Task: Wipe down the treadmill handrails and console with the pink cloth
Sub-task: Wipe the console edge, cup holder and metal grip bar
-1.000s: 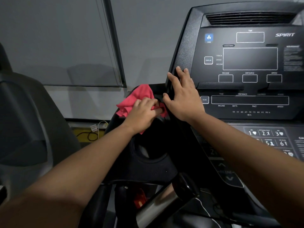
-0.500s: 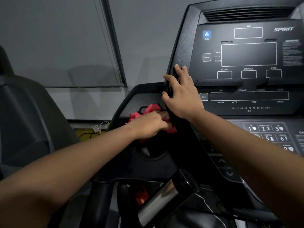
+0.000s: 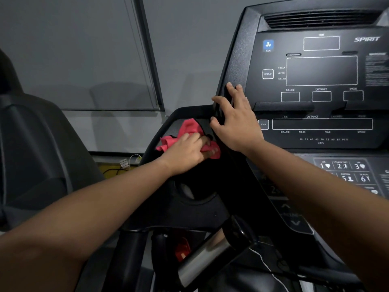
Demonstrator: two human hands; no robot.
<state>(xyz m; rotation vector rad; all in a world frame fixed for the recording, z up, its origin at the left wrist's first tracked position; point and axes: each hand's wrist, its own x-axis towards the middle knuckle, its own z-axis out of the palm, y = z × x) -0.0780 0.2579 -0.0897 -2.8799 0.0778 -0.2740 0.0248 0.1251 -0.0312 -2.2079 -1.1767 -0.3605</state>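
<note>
Cloth shifted up vs half a second before: pink cloth (image 3: 189,128) showed more fabric above the knuckles, and the left hand (image 3: 185,153) sat slightly higher and further left. Right hand hadn't moved.

Pink cloth was soft and crumpled into loose folds, lying on the black side tray (image 3: 168,123) just left of the console (image 3: 322,70). Left hand was on top of it, fingers curled and clamped on the fabric, with cloth sticking out above, left of and under the fingertips. Tray was matte plastic with a rounded raised rim. A round cup holder (image 3: 189,190) was sunk into it just below the hand.

Right hand (image 3: 236,125) lay flat on the console's left bezel, fingers straight and spread, thumb at the outer edge, gripping nothing. Bezel was textured and grainy. Console face was smooth, dark and glossy, with white-outlined rectangular windows, a blue square fan button (image 3: 268,44) and a slatted vent (image 3: 320,17) along the top. Numbered keypad (image 3: 345,171) sat lower right.

Below the arms: a cylindrical handrail grip (image 3: 206,256) with a shiny metal sleeve and a black end cap, a small red plastic part (image 3: 182,247) beside it.

Further out, left: a curved dark grey housing of another machine (image 3: 42,144), a flat grey roller blind (image 3: 73,49) on the wall, a black cable (image 3: 117,169) on the floor.
</note>
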